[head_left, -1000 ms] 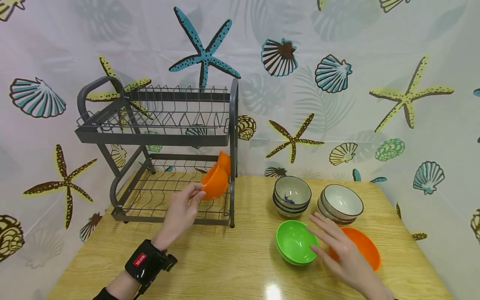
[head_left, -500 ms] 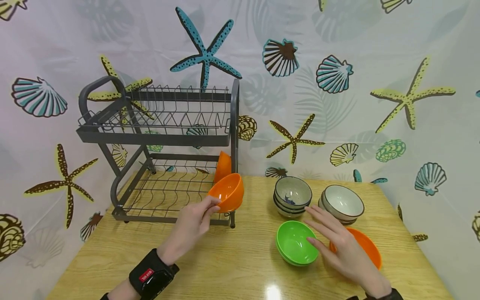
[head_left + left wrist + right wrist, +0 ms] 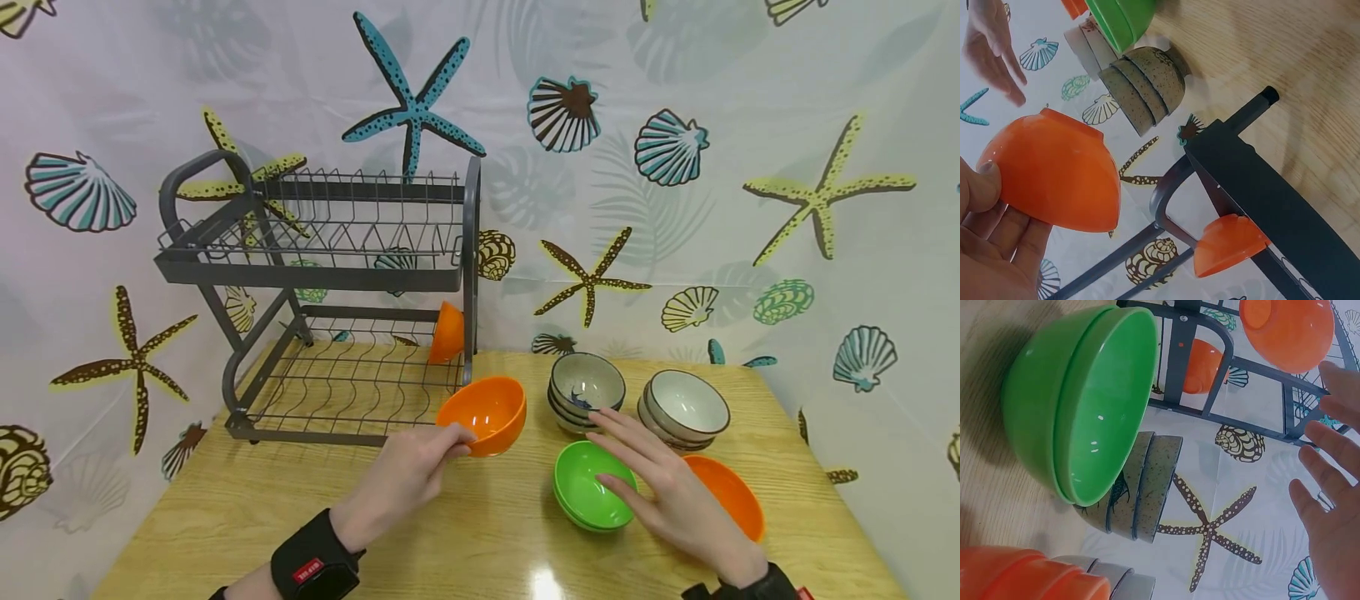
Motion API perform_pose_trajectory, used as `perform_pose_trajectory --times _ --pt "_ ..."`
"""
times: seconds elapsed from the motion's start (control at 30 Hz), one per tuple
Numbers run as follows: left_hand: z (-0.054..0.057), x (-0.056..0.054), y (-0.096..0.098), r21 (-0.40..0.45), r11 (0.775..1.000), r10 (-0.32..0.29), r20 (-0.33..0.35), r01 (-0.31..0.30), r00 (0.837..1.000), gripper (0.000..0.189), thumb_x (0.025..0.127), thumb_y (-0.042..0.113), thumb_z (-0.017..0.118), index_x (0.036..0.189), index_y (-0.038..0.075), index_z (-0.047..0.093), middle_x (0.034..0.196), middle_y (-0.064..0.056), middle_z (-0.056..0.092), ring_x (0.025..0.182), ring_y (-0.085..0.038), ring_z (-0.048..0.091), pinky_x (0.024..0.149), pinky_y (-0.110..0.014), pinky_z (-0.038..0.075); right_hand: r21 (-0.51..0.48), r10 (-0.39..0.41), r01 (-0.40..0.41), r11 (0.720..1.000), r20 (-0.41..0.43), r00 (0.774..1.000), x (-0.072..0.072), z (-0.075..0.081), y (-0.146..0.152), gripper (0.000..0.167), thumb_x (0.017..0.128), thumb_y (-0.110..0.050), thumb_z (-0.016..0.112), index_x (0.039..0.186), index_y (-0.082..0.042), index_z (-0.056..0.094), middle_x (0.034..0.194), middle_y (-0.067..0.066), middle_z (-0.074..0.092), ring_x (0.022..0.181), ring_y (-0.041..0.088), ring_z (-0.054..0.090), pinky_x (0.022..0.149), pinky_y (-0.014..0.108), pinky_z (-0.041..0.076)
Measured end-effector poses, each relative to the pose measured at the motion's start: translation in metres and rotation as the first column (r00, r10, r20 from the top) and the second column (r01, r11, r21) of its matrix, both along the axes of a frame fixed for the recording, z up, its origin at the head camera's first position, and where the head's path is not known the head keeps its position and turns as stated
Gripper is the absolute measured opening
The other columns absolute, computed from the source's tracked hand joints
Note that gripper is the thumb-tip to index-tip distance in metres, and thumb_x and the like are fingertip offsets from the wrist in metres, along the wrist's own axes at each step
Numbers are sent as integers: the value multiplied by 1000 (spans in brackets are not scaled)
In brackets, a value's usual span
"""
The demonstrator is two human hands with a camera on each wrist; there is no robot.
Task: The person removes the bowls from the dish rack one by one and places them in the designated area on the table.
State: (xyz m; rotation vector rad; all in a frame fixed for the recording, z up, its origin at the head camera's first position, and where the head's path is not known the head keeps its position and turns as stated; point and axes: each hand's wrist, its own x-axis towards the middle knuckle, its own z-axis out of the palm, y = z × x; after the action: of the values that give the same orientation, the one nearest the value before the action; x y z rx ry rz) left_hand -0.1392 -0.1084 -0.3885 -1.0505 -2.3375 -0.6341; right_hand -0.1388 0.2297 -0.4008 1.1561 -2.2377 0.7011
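My left hand (image 3: 408,471) pinches the rim of an orange bowl (image 3: 491,412), held tilted in front of the rack's right post. In the left wrist view the thumb and fingers grip this bowl (image 3: 1060,172) at its edge. My right hand (image 3: 667,492) hovers over the nested green bowls (image 3: 592,483) with its fingers extended, holding nothing. Beneath it, partly hidden, sit stacked orange bowls (image 3: 731,496). Another orange bowl (image 3: 447,333) stands on its side at the right end of the dark dish rack's (image 3: 307,275) lower tier.
Speckled grey bowls (image 3: 587,385) are stacked behind the green ones. To their right is a stack of whitish bowls (image 3: 686,404). All stand on a wooden table (image 3: 450,533) before a curtain (image 3: 697,67) printed with shells and starfish.
My left hand has drawn the orange bowl out of the rack's lower tier, rightward and toward me. My right hand has shifted slightly left over the green bowls.
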Motion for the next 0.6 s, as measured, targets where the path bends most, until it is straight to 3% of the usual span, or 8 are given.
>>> perform_pose_trajectory --times 0.23,0.5,0.6 --pt "-3 5 9 -112 993 -28 -65 20 998 16 88 11 75 101 15 66 82 7 73 72 -6 69 68 -18 58 15 38 -38 999 6 999 -1 3 -10 45 103 -33 57 142 -8 57 153 10 51 150 20 39 126 21 23" --pt "-5 9 19 -226 970 -105 -77 85 991 22 84 2 76 100 16 68 95 9 78 83 -4 73 78 -19 60 56 70 -73 996 51 996 -2 5 -21 46 103 -36 56 139 -7 59 150 13 54 147 22 42 125 18 24" --pt "-6 9 22 -249 963 -127 -102 99 987 22 85 2 75 99 16 67 96 8 79 85 -4 74 80 -19 60 70 99 -101 992 29 995 -4 5 -26 46 103 -36 56 137 -6 61 148 14 56 145 24 44 125 19 24"
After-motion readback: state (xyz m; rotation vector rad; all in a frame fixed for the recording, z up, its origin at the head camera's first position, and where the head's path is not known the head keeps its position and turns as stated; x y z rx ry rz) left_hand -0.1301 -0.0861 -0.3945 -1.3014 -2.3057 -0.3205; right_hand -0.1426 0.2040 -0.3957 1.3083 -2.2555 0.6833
